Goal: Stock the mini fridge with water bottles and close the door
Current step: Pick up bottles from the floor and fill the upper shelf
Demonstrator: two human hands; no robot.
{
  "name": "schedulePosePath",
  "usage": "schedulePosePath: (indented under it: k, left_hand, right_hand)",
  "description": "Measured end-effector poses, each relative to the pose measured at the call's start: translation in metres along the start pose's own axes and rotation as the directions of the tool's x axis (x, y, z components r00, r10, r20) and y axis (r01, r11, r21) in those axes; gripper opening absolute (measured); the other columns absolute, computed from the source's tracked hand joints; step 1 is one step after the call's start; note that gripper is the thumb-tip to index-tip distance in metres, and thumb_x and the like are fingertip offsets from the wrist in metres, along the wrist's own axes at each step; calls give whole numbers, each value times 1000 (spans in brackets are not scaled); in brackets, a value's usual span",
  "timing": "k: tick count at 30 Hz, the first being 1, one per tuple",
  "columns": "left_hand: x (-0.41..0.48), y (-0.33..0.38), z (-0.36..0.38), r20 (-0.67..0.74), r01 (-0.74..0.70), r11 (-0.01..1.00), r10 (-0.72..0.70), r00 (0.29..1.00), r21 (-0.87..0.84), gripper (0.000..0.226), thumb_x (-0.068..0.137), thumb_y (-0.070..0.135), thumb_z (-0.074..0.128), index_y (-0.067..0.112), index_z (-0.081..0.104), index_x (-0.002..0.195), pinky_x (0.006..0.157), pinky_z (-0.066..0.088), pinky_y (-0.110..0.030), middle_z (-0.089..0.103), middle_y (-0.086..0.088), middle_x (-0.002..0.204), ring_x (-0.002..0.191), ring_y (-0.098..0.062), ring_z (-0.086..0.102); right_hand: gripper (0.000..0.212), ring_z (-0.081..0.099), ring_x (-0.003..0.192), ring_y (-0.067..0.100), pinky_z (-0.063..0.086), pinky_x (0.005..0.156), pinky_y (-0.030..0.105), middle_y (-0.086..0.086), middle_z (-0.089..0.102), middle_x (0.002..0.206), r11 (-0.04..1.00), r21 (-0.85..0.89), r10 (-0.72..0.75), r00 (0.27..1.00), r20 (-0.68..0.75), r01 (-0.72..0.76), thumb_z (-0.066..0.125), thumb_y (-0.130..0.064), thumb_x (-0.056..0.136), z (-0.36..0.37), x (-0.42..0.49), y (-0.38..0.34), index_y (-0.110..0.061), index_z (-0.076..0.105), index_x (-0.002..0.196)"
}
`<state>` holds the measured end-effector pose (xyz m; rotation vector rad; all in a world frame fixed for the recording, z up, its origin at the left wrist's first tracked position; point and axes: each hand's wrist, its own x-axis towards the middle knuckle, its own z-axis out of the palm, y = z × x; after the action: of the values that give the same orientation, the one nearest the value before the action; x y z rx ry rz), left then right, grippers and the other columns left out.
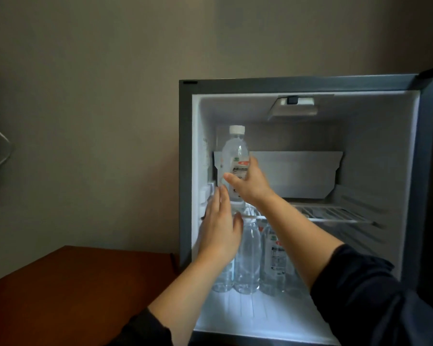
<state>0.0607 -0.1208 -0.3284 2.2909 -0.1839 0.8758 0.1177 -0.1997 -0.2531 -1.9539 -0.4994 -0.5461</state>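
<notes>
Reaching into the mini fridge [185, 171], right hand [251, 186] grip round an upright water bottle [235, 151], left hand [219, 228] grip wide.

Looking out from the head, wide-angled, facing forward, straight into the open fridge [184, 171]. Sitting close, with left hand [218, 228] and right hand [250, 183] stretching in from the bottom edge to the bottle [235, 151] at the shelf [335, 216]. Taking in wall [98, 71] above and left, table [73, 283] at lower left, fridge filling the right half.
</notes>
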Motion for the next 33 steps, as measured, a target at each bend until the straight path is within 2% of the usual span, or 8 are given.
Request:
schedulePosePath:
  k: [11,17,20,22,26,28,30,33]
  left_hand:
    - [9,-3,10,-7,29,984,-28,1000,173,61,96,29,39,9,13,147,116,24,-41,12,-5,157,144,-21,12]
    - [10,-2,4,31,45,991,-50,998,128,57,97,31,37,13,16,147,115,27,-43,19,-2,155,142,-20,17]
    - [5,0,-3,96,-1,986,-16,995,167,53,99,23,32,9,17,148,118,19,-36,17,-4,156,144,-19,14]
    - [0,0,-14,155,-83,983,57,986,166,48,99,20,30,9,24,145,116,21,-34,26,-6,153,140,-19,22]
    - [-15,3,-40,239,-169,980,140,961,106,39,99,20,33,11,41,136,107,32,-29,46,-8,139,128,-22,42]
    - [-26,3,-50,276,-164,978,124,953,126,32,97,24,35,15,52,123,99,44,-38,58,-7,115,107,-26,54]
    - [-38,2,-61,322,-168,968,101,941,188,23,95,29,39,12,54,101,83,50,-44,58,-6,91,88,-29,57]
    - [-61,0,-84,446,-182,932,24,895,314,18,94,35,42,19,47,87,75,47,-38,51,0,77,84,-28,56]
  right_hand:
    - [59,58,112,32,48,96,49,11,58,124,998,-68,9,1000,-1,-9,65,-34,85,21,21,5,-14,34,131]
    - [58,55,116,31,47,96,38,12,54,129,996,14,88,994,63,-89,64,-26,88,17,10,7,-10,31,134]
    - [62,51,122,32,42,95,34,17,49,136,993,16,113,993,32,-113,59,-26,92,10,-6,13,-5,27,140]
    - [55,51,121,31,42,96,35,17,50,134,993,-82,80,996,-32,-83,58,-28,92,4,-16,16,-5,34,137]
    - [30,59,102,27,38,77,25,14,64,108,960,-277,-65,996,-61,46,57,-26,92,-7,-38,23,-4,59,112]
    - [22,59,94,23,34,73,23,12,66,101,958,-270,-112,992,-49,95,57,-23,91,-6,-50,23,-5,63,102]
    - [16,57,89,21,32,71,24,10,67,96,950,-276,-165,986,-36,149,57,-20,90,-2,-62,24,-6,64,94]
    - [11,59,91,26,42,76,30,9,67,91,914,-324,-249,968,31,245,57,-17,87,9,-81,21,-9,65,87]
